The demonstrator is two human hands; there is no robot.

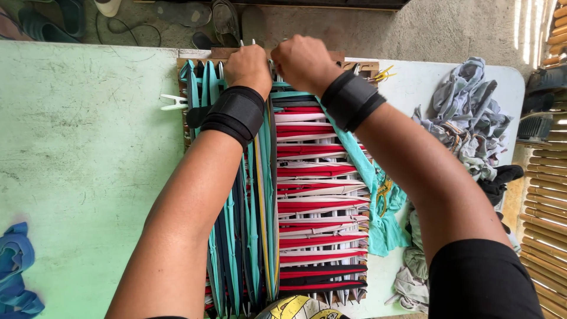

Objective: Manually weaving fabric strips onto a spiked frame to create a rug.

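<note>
Both hands (fists, seemingly) grip strips atop loom.

Head view. I see both forearms extended forward and converging at the far end. My left hand and right hand are fisted, knuckles up, side by side and nearly touching. Each wrist carries a black band, left and right. Fingertips are hidden beneath the knuckles. A black sleeve covers my right upper arm.

loom on table, cloth heap right, clip left
</note>
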